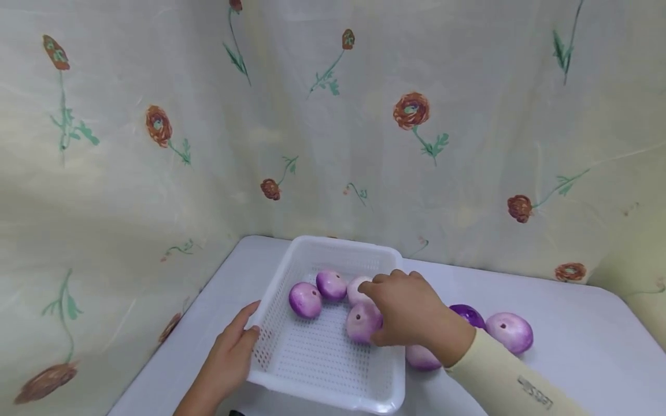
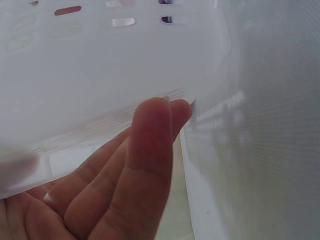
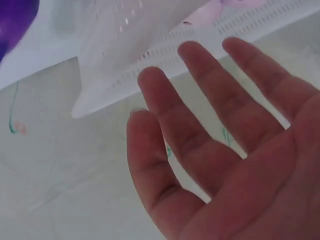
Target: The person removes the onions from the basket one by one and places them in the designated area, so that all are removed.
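Observation:
In the head view a white perforated plastic basket (image 1: 333,398) holds several glossy purple-and-white onions (image 1: 305,300), each with a small dark spot or hole. My left hand (image 1: 229,352) grips the basket's left side. The left wrist view shows its thumb (image 2: 150,145) outside the wall and other fingers under the lower edge. My right hand (image 1: 408,312) is over the basket's right side, beside a pale onion (image 1: 361,325). Up close, the right fingers (image 3: 200,135) are spread with nothing between them. Whether the hand touches that onion in the basket I cannot tell.
On the white table (image 1: 567,346), right of the basket, lie a pale purple onion (image 1: 510,333), a dark purple one (image 1: 468,315) and another (image 1: 422,359) partly behind the right wrist. A flowered curtain (image 1: 333,144) hangs behind the table and along its left side.

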Demonstrator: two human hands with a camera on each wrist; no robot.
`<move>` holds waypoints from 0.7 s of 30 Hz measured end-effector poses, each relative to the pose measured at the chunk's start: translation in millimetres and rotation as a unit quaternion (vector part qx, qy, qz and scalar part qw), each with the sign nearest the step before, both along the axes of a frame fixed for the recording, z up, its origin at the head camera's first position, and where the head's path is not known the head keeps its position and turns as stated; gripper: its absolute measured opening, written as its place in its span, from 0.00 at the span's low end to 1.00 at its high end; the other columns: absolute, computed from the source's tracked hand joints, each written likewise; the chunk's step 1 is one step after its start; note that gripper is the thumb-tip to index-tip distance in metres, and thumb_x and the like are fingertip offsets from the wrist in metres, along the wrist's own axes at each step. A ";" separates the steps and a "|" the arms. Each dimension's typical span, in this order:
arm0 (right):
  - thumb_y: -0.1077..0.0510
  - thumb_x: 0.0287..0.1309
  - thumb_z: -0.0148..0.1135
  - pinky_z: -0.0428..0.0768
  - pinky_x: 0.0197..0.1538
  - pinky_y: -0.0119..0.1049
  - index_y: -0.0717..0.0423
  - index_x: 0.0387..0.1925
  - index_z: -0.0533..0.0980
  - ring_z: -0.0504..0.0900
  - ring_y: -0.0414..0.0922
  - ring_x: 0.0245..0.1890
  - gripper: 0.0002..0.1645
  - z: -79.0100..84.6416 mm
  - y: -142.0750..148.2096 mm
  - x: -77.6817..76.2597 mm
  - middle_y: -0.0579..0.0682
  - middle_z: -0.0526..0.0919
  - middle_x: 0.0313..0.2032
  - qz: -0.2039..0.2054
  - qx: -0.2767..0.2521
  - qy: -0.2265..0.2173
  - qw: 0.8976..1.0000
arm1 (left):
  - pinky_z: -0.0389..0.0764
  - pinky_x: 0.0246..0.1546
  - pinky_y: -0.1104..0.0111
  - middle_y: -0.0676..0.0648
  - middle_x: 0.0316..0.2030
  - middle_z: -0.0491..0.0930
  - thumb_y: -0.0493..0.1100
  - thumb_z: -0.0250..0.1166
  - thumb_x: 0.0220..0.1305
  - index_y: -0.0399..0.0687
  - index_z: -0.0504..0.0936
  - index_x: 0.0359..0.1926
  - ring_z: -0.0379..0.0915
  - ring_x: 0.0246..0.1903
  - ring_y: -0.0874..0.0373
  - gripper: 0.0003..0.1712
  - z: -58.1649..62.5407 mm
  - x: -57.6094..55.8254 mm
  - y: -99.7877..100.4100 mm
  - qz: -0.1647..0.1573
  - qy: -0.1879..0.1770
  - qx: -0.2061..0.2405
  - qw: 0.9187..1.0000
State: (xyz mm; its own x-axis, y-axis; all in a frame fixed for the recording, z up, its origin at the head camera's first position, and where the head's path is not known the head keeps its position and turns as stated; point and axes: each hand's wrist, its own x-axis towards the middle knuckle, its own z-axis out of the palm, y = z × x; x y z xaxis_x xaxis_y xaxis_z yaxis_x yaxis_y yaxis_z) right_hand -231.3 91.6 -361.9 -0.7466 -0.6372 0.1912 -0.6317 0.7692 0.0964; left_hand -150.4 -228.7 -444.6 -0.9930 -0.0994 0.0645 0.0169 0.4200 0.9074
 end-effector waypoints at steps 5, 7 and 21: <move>0.38 0.29 0.86 0.73 0.38 0.51 0.40 0.48 0.83 0.73 0.47 0.33 0.38 -3.5 -14.6 -11.5 0.39 0.79 0.33 0.000 0.062 -0.024 0.998 | 0.81 0.36 0.57 0.40 0.63 0.81 0.42 0.50 0.83 0.59 0.66 0.79 0.83 0.41 0.52 0.28 -1.1 -0.3 1.7 -0.002 0.001 -0.002 1.000; 0.39 0.29 0.86 0.74 0.41 0.54 0.40 0.52 0.84 0.74 0.48 0.33 0.41 -5.6 -19.2 -12.7 0.41 0.80 0.34 -0.002 0.087 -0.031 0.996 | 0.81 0.35 0.58 0.41 0.63 0.81 0.42 0.49 0.83 0.59 0.66 0.79 0.83 0.40 0.52 0.28 -0.1 -0.3 2.9 -0.001 -0.001 -0.005 1.000; 0.40 0.28 0.90 0.72 0.54 0.62 0.39 0.42 0.85 0.75 0.49 0.35 0.34 -12.7 -31.4 -9.4 0.44 0.82 0.29 -0.016 0.154 -0.036 0.987 | 0.82 0.33 0.58 0.41 0.61 0.81 0.43 0.49 0.83 0.59 0.65 0.79 0.82 0.38 0.53 0.28 4.1 1.8 3.1 0.003 -0.008 -0.016 1.000</move>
